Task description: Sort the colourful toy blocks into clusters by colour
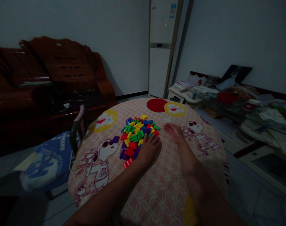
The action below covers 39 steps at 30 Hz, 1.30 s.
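Note:
A heap of small plastic building blocks (135, 138) in red, yellow, green, blue and purple lies on the patterned tablecloth (152, 194). My left hand (150, 150) rests palm down at the heap's near right edge, its fingers spread and the fingertips at the blocks; what lies under the palm is hidden. To the right of the heap, my right hand (174, 131) is held on its side with the fingers stretched out, apart from the blocks. A purple block (115, 139) sits a little left of the heap, and a red block (128, 163) lies at its near edge beside my left forearm.
A chair with a blue cloth (51, 160) stands at the table's left. Behind it is a wooden sofa (62, 66). A cluttered glass-topped cabinet (227, 100) runs along the right wall, and a tall white appliance (159, 69) stands in the corner.

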{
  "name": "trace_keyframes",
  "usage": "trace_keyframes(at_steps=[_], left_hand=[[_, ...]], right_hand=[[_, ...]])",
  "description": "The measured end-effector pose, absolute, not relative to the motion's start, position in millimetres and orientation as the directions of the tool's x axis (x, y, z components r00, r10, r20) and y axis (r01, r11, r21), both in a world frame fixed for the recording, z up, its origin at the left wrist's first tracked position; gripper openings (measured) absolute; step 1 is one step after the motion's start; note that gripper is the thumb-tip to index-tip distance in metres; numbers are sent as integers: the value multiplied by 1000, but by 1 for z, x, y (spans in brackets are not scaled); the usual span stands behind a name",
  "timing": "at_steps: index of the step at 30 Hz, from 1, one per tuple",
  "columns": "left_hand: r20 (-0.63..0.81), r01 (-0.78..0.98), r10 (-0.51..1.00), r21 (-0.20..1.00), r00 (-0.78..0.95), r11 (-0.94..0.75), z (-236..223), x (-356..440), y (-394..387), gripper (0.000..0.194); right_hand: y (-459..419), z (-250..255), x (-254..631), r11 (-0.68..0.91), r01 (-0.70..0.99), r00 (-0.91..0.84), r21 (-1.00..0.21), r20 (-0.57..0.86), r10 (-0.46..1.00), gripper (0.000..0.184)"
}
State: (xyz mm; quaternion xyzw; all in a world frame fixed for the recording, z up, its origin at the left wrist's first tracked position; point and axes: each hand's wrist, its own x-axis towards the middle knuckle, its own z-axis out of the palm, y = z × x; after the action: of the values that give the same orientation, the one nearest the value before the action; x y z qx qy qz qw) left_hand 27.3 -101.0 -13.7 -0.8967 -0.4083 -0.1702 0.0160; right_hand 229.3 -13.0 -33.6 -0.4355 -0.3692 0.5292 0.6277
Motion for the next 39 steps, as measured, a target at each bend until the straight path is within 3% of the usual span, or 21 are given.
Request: trace_keyframes(at_steps=[7,17,23,25,28,32,39], left_hand=[[310,763,766,161,563,-626,-10,13,-68,30],[317,643,674,211,667,-736,-13,-8,-35,29],[320,590,662,300,678,-749,-7,-2,-15,21],[361,602,696,350,621,-718,5,0,-8,20],[435,685,811,452,390,-572,26,-11,6,21],[372,790,926,548,62,-273,45,-46,26,17],[234,736,970,644,67,-206,32,-63,42,13]], right_hand=[[-11,-36,228,75,-301,188,-951,18,982,33],[-10,-37,226,85,-275,188,-958,33,982,37],[-10,-35,224,86,-263,202,-961,32,979,42],[-11,-35,224,87,-261,199,-961,35,979,42],[-11,-34,225,84,-264,194,-961,33,981,41],[-10,-35,225,74,-239,199,-968,26,980,39],[-3,-32,218,41,-184,233,-982,-3,972,35]])
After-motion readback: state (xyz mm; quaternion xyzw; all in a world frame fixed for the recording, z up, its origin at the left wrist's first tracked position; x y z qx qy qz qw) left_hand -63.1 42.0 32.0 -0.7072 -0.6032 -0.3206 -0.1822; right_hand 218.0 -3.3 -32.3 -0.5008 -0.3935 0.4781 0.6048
